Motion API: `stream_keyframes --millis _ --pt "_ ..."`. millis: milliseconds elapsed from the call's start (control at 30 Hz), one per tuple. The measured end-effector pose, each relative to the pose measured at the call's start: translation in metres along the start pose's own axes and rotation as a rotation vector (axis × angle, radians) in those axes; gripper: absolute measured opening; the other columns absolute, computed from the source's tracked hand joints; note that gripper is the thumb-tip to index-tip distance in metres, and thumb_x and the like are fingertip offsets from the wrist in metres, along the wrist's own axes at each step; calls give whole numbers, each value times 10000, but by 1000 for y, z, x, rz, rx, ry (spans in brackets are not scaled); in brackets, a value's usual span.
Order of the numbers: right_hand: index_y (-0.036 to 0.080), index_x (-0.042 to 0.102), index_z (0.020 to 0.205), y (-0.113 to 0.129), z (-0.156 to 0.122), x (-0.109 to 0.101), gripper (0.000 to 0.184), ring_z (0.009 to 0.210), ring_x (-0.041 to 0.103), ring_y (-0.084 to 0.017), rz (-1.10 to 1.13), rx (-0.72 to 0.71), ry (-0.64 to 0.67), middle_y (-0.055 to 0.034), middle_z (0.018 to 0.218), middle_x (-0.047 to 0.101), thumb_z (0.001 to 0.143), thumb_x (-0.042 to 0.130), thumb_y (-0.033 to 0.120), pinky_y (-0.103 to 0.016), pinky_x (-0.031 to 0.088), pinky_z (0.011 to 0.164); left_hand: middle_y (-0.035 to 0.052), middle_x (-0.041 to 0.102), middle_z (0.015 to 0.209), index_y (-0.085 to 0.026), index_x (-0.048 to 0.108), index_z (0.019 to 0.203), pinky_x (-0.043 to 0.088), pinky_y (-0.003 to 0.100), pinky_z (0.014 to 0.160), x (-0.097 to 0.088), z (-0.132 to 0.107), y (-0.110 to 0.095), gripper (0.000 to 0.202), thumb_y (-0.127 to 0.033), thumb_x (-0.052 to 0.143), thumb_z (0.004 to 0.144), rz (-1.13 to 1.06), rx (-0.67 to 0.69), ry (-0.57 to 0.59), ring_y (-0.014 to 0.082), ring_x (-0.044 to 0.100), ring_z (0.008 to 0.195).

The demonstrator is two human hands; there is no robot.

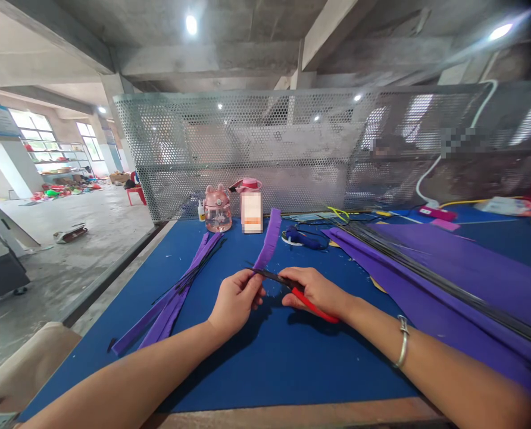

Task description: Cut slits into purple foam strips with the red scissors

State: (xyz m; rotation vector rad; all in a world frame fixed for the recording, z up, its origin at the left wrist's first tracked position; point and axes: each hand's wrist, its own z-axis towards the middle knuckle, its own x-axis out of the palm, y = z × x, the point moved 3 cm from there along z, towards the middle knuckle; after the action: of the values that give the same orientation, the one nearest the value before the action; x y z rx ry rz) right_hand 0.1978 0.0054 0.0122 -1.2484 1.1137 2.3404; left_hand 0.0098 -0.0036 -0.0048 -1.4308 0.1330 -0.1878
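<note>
My left hand [237, 301] pinches the lower end of a narrow purple strip [269, 238], which stands up and away from me with a fringed-looking edge. My right hand [314, 291] is closed round the red handles of a pair of scissors [308, 300]. Their dark blades reach left to the strip, just above my left fingertips. Whether the blades are parted is hard to make out. Left of my hands lies a bundle of purple strips [158, 316] with thin black strands [194, 268] across it.
Purple sheets [462, 262] with long black strands cover the right of the blue table [292, 369]. Behind my hands stand a pink bottle [218, 210], a second bottle [251, 211] and a dark blue bundle [305, 238]. A perforated metal screen [247, 137] closes off the back.
</note>
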Motion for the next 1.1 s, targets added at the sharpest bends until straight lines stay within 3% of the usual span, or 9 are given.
stream_keyframes --millis 200,433,567,800,1100 --pt "153 621 880 0 0 1 355 634 468 -136 19 24 0 -19 771 580 864 647 507 -245 391 587 -13 615 603 -164 619 763 404 196 445 0 1 0 375 -531 686 728 -22 -24 -8 90 538 484" --pt "161 618 871 -3 0 1 332 625 484 -131 11 55 18 -17 769 594 878 631 492 -238 402 587 10 657 693 -160 606 808 423 188 417 1 1 -2 410 -539 716 695 -71 -105 27 99 592 505" --pt "161 618 925 -3 1 -1 440 646 502 -146 -6 58 24 -31 797 611 867 603 597 -250 423 605 3 642 694 -159 611 851 370 175 363 1 2 -1 399 -530 693 729 -56 -114 20 96 584 473" --pt "155 596 1054 -3 1 -2 737 729 542 -201 -46 40 42 -80 915 620 747 549 823 -310 460 669 5 635 678 -152 622 852 386 170 387 0 4 -1 406 -535 690 736 -76 -50 -24 93 578 501" --pt "138 626 1077 1 0 -2 781 723 543 -204 -60 25 59 -87 915 623 707 595 826 -314 464 663 -10 611 634 -164 579 777 378 179 397 2 1 -4 371 -528 646 749 -46 -32 -33 85 545 469"
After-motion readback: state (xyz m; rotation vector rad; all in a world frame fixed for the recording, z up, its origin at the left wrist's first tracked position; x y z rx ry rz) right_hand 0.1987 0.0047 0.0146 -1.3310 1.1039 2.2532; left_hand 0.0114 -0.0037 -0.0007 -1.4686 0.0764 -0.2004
